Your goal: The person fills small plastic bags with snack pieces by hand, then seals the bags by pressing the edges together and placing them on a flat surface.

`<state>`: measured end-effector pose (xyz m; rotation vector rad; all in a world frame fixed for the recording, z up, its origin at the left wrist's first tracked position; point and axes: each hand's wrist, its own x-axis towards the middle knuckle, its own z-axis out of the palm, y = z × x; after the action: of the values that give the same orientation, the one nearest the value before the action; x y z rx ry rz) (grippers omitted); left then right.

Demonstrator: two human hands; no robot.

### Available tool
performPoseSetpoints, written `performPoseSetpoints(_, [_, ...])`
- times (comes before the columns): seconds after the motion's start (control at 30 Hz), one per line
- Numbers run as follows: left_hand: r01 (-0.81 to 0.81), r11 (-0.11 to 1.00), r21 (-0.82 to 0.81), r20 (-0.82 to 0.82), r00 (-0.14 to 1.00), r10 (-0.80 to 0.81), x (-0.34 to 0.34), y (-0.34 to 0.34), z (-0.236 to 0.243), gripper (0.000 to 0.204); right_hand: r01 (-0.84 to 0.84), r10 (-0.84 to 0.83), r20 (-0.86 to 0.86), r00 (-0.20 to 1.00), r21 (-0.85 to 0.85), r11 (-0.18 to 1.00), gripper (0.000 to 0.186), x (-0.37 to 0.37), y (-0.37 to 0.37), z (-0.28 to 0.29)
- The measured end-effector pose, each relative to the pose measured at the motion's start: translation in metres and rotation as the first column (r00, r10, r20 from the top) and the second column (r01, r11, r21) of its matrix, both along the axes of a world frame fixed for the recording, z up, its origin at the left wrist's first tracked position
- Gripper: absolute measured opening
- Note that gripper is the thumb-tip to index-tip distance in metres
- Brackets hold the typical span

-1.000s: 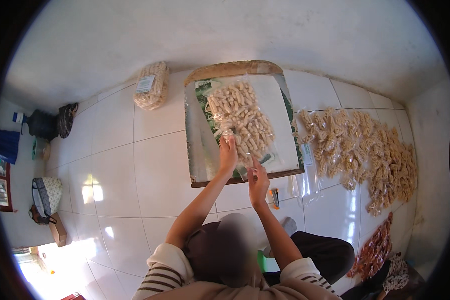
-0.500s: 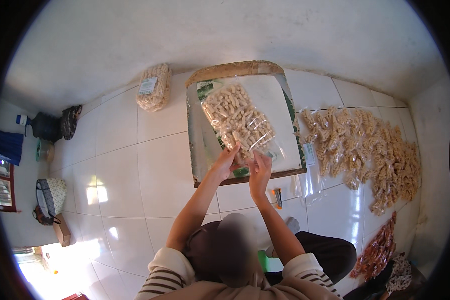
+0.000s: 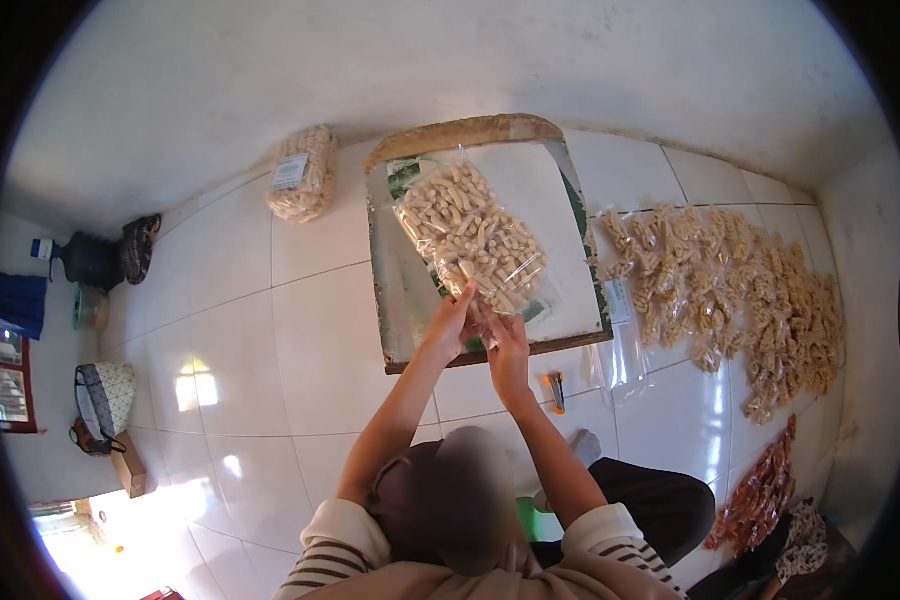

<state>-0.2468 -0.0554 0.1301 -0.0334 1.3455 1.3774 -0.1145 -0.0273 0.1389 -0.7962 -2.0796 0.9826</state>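
A clear plastic bag of pale, stick-shaped snacks (image 3: 475,225) lies slantwise on a low board-topped table (image 3: 400,310). At its near end my left hand (image 3: 452,325) is closed on the plastic, thumb up along the snacks. My right hand (image 3: 508,350) pinches the loose bag mouth just to the right. Both hands are close together over the table's near edge, and the fingertips are partly hidden by the gathered plastic.
A filled, labelled snack bag (image 3: 304,175) stands by the wall, left of the table. Many small snack bags (image 3: 740,290) are heaped on the right, beside flat clear bags (image 3: 625,355). An orange-and-black cutter (image 3: 556,392) and reddish packets (image 3: 755,490) lie on the tiles.
My right hand has shifted a little left, closer to my left hand, drawing the bag's near end together. The bag stays in place on the table.
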Motion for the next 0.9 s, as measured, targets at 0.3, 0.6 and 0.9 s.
performPoseSetpoints(0.3, [-0.059, 0.997, 0.048, -0.009, 0.998, 0.059, 0.008, 0.004, 0.013, 0.046, -0.041, 0.04, 0.006, 0.999, 0.071, 0.997, 0.051, 0.002, 0.01, -0.003])
performPoseSetpoints(0.6, [-0.046, 0.996, 0.08, 0.079, 0.996, 0.04, 0.013, 0.002, 0.012, 0.048, 0.17, -0.158, -0.065, 0.985, 0.282, 0.944, 0.029, 0.001, 0.009, 0.006])
performPoseSetpoints(0.9, [-0.08, 0.988, 0.132, 0.111, 0.992, 0.065, 0.019, 0.003, 0.012, 0.047, 0.135, -0.132, -0.089, 0.987, 0.025, 0.991, 0.025, 0.008, 0.003, -0.008])
